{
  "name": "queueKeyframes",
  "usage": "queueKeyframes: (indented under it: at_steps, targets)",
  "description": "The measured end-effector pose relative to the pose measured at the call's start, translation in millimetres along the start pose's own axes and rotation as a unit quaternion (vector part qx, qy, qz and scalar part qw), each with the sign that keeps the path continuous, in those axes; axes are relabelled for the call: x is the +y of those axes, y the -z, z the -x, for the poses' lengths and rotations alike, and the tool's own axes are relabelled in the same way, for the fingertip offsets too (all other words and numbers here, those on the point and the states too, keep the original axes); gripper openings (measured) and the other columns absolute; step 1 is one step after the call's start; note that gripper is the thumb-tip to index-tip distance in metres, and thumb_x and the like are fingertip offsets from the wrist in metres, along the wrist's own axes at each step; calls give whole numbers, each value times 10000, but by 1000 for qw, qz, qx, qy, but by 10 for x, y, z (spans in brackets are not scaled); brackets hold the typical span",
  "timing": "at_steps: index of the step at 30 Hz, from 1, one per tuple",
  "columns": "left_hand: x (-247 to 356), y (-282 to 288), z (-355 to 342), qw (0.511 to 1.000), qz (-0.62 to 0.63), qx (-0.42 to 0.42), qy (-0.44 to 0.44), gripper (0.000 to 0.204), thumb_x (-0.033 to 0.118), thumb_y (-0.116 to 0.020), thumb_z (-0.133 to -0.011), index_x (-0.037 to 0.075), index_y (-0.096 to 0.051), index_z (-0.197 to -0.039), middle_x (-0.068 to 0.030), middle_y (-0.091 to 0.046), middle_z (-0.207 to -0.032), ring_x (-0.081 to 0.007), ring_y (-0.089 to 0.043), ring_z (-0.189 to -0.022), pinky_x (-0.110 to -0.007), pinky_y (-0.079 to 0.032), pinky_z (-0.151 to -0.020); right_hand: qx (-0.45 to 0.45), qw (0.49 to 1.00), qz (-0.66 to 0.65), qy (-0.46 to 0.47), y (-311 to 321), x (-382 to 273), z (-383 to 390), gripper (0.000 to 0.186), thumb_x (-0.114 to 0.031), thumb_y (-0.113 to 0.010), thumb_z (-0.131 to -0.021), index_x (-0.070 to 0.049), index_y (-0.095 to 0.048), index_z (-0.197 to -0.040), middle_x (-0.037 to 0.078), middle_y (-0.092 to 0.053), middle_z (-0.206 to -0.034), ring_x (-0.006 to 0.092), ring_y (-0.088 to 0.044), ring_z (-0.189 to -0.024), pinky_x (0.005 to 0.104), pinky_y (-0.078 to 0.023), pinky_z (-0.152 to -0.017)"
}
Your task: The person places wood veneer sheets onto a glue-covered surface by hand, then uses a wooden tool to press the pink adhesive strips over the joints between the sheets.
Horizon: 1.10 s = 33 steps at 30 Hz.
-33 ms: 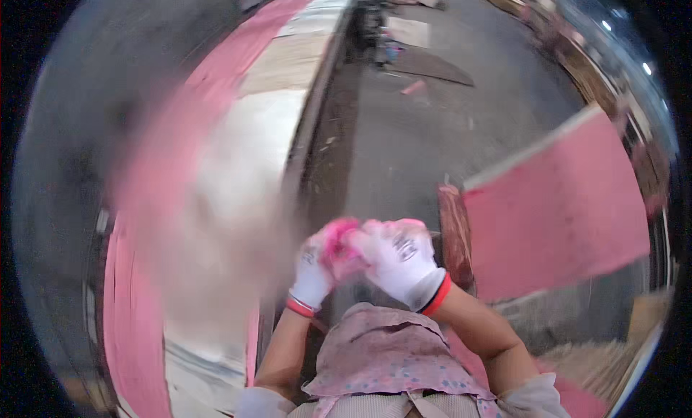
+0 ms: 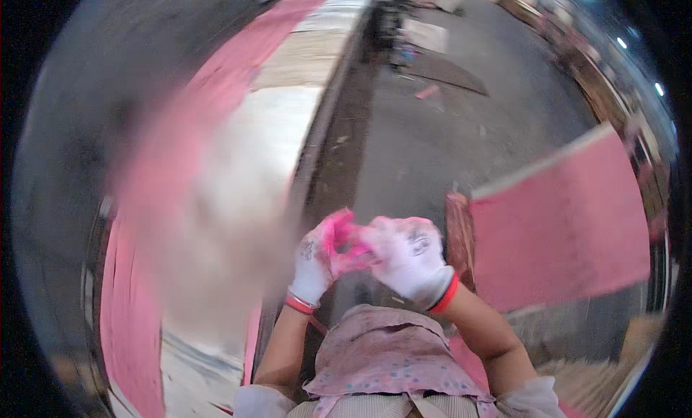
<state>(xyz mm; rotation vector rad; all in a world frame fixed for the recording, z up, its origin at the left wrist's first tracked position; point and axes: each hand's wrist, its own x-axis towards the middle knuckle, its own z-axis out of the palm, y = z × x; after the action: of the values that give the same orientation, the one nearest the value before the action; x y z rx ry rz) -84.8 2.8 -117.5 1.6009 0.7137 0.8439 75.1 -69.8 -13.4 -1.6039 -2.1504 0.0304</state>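
Two gloved hands (image 2: 314, 259) (image 2: 409, 258), blurred dark print (image 2: 419, 242)

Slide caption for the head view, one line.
Gloved left hand and right hand held close together between a long pink-and-white band and a large pink panel.

The left glove (image 2: 311, 263) and right glove (image 2: 412, 256) were white, with dark marks on their backs — too blurred to make out — and pink toward the fingers. Each ended in a red cuff (image 2: 445, 292). The apron (image 2: 389, 357) was a dusty pink, scattered with small blue spots — a dark crease crossed it. A finely striped pale garment (image 2: 353, 406) showed too, with whitish sleeves (image 2: 532, 398).
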Motion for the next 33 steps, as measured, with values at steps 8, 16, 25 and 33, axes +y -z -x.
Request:
queueKeyframes:
  at_steps: [8,16,25,33]
  targets:
    - [-369,797,-402,959,232,49,154,415,201,-695,-847,13,-545,-1186,-83,-613,-1080,-137,-585,-875,-262,-479,-806,65,910,-408,31,-405,535,-1849,235,-83,-722,-720,-39,-676,-946,93,-691,-879,180,-672,-783,285,-525,-687]
    - [-742,1204,-680,880,276,308,234,300,191,-513,-951,-32,-543,-1149,-139,-618,-1107,-199,-639,-912,-328,-530,-823,-161,905,-365,150,-1204,767,-3030,153,-160,-650,-823,-58,-664,-938,75,-647,-708,171,-616,-581,298,-477,-510]
    - [-677,1562,-310,743,323,530,251,234,151,-564,-920,-20,-578,-1079,-96,-635,-1009,-166,-613,-838,-291,-500,-672,-483,618,-619,53,-2342,234,-3341,72,-140,-583,-872,-99,-623,-916,56,-625,-719,190,-620,-651,316,-515,-591]
    - [-1020,2250,1064,736,336,570,139,227,94,-604,-853,-30,-599,-1043,-113,-662,-879,-210,-641,-745,-319,-525,-643,-652,382,-593,-277,-3496,-595,-3812,171,-81,-580,-898,-22,-592,-1058,85,-625,-800,180,-616,-665,354,-555,-656]
